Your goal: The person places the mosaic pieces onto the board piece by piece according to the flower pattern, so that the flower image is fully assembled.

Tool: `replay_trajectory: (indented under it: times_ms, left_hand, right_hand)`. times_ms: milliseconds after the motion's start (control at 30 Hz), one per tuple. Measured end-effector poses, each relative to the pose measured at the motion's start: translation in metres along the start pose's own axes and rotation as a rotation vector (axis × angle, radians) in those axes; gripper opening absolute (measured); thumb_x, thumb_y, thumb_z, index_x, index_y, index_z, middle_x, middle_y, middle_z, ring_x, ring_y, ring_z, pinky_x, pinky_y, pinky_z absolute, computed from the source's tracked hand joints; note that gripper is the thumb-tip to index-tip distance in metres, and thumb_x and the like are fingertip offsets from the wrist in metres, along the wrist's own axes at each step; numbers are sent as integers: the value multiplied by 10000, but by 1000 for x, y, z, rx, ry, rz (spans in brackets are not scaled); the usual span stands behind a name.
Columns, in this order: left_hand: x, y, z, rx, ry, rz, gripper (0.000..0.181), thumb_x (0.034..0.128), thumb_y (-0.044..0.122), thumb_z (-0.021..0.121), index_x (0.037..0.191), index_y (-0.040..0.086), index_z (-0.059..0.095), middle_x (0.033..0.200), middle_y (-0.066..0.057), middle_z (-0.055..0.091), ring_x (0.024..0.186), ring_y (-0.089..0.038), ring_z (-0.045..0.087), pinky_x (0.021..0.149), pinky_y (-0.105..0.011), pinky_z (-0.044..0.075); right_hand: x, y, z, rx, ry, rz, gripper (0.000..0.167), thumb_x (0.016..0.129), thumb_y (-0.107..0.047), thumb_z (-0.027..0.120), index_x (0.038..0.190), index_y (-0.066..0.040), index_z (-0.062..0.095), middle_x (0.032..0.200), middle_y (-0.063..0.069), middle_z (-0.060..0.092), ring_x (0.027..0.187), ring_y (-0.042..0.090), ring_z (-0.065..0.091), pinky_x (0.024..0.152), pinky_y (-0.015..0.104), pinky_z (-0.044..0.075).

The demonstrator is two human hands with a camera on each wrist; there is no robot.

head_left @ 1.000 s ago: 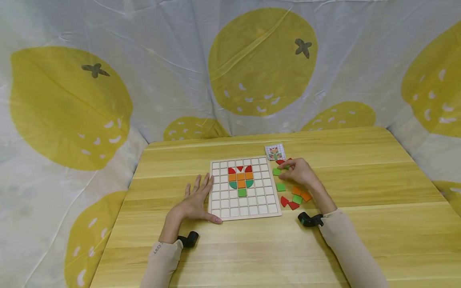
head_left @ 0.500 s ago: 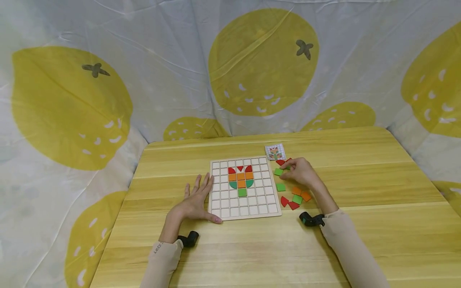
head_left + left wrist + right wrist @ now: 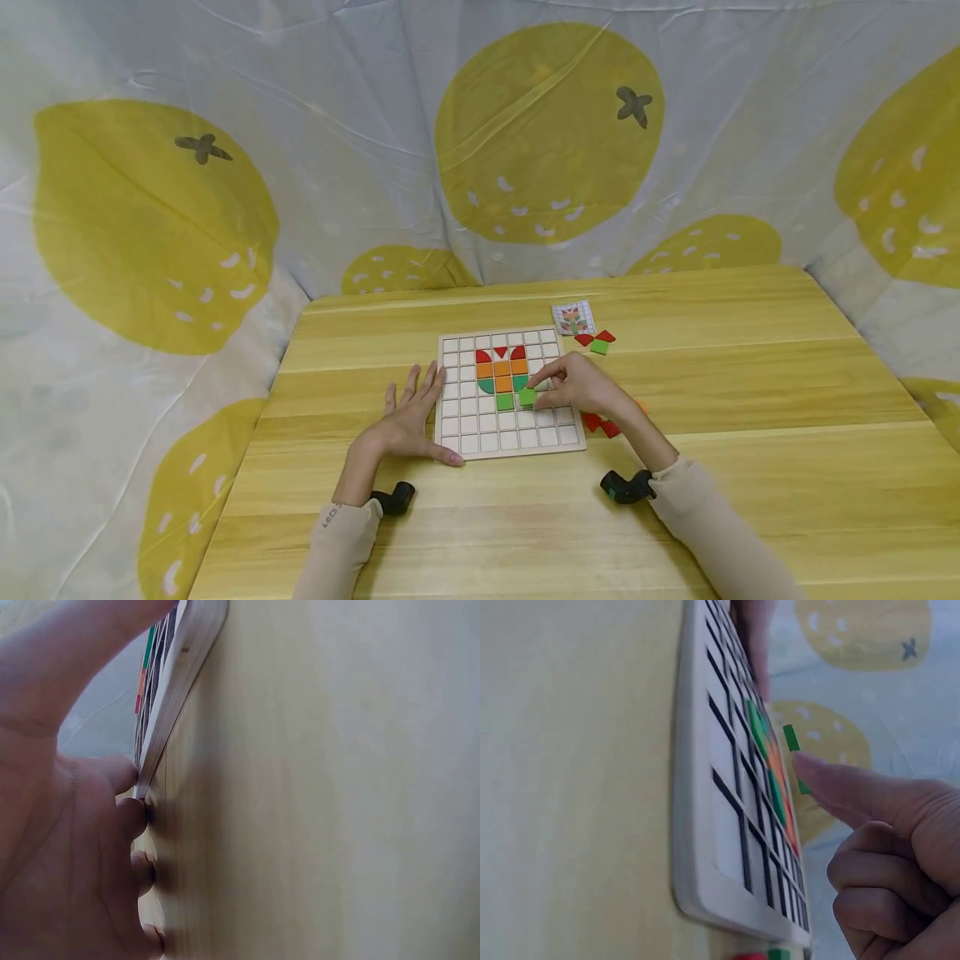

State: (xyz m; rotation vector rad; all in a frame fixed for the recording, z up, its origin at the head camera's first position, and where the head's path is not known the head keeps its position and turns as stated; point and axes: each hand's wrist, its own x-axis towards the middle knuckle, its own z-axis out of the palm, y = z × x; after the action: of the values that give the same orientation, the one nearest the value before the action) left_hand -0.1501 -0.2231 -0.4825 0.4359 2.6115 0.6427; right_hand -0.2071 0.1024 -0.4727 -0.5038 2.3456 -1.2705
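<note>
My right hand (image 3: 581,390) pinches a green square tile (image 3: 527,397) between thumb and fingertips, over the white gridded board (image 3: 468,443). The right wrist view shows that tile (image 3: 791,739) edge-on, raised off the board's surface. On the grid sits a tulip-like pattern of red, orange and dark green pieces (image 3: 502,367), with a light green square (image 3: 505,402) at its base. My left hand (image 3: 401,425) lies spread at the board's left side, fingers straight, thumb by the near left corner. In the left wrist view its fingers (image 3: 131,817) touch the board's side.
Beyond the board's far right corner lies a pattern card (image 3: 573,318). Beside it are two red pieces (image 3: 604,337) and a green square (image 3: 599,347). More red pieces (image 3: 602,426) and an orange one (image 3: 642,406) lie right of the board, partly hidden by the right hand.
My right hand has picked up a green square from the loose pieces and carried it left and nearer, over the board. The left hand has stayed in place.
</note>
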Motion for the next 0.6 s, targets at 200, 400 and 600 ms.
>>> replay_trajectory:
  times_ms: [200, 400, 600]
  left_hand:
    - [0, 0, 0, -4, 2, 0, 1448, 676, 591, 919, 1672, 107, -13, 1747, -108, -153, 1591, -396, -229, 1208, -721, -176]
    - [0, 0, 0, -7, 3, -3, 1451, 675, 591, 920, 1672, 105, -14, 1747, -111, -148, 1591, -398, -227, 1209, -722, -173]
    - [1, 0, 0, -8, 0, -7, 1449, 674, 599, 917, 1673, 111, -12, 1748, -104, -146, 1593, -392, -227, 1210, -719, -176]
  right_hand:
    - [1, 0, 18, 6, -60, -52, 227, 798, -107, 890, 1015, -89, 828, 569, -66, 312, 555, 100, 290, 539, 202, 245]
    - [2, 0, 31, 12, -73, -76, 232, 777, -102, 904, 990, -63, 820, 536, -77, 362, 526, 68, 331, 522, 188, 292]
    - [1, -3, 35, 3, -75, -89, 224, 771, -86, 905, 973, -56, 813, 532, -61, 344, 529, 97, 311, 533, 197, 289]
